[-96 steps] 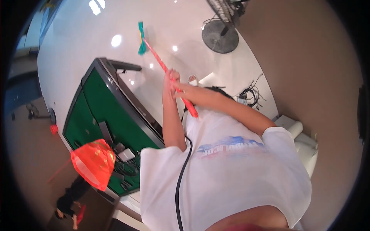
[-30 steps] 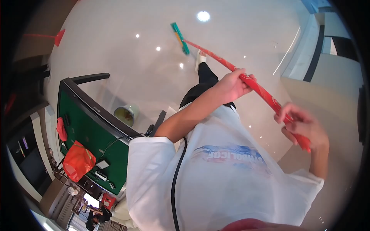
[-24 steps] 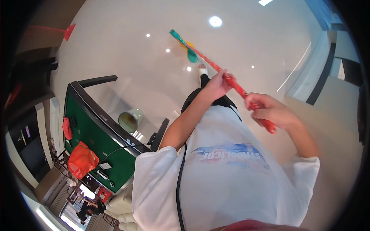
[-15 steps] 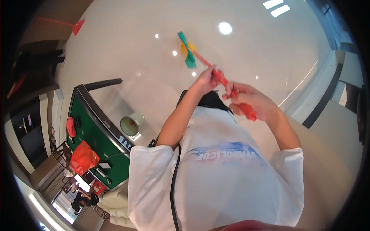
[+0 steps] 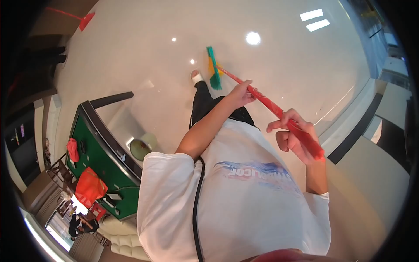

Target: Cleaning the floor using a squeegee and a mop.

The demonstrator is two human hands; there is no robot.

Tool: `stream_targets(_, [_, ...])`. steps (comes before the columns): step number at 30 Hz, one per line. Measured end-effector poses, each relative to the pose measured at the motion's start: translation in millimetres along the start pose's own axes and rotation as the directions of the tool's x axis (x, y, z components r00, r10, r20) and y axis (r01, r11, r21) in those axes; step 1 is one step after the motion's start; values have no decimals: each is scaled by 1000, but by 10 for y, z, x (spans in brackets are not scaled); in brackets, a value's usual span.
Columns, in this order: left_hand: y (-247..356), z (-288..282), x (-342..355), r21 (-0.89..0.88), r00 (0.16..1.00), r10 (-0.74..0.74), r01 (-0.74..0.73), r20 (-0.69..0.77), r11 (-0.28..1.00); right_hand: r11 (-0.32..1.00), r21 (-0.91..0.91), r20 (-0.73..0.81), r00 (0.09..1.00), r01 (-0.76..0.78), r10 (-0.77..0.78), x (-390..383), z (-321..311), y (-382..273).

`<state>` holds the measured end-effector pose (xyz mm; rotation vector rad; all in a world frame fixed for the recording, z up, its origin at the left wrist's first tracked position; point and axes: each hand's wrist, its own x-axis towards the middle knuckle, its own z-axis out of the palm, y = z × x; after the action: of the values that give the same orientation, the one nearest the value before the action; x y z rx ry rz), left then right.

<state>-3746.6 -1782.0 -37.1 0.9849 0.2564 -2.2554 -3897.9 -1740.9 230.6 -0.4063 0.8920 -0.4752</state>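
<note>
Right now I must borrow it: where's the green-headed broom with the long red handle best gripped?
Probably the red handle between left hand and right hand, from the front right: that stretch is straight, slim and bare; both forearms occupy the other side.

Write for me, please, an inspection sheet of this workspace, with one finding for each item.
Surface: pale, glossy floor, reflecting lights.
Job's things: green-headed broom with red handle, held diagonally.
Clutter: red bag and small devices on the green-topped table; pale bin beside it.
Hands: left hand closed around the broom; right hand near its handle's end, fingers partly spread, grip unclear.
Cables: black cable down the white shirt.
Surroundings: cream sofa, lower left.
</note>
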Motion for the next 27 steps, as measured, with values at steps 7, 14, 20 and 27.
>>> stream_targets(7, [1043, -295, 329, -379, 986, 122, -70, 114, 923, 919, -256, 273, 935, 299, -228, 770, 952, -541])
stream_targets(14, [2273, -552, -119, -688, 836, 410, -55, 364, 724, 758, -584, 575, 807, 291, 134, 1409, 1665, -766])
stream_targets(20, [3222, -405, -940, -544, 822, 535, -365, 193, 756, 786, -615, 249, 962, 66, 113, 1519, 2174, -1320])
stream_targets(27, [3802, -1106, -804, -851, 778, 612, -218, 143, 477, 668, -732, 59, 964, -134, 259, 2348, 2783, -1702])
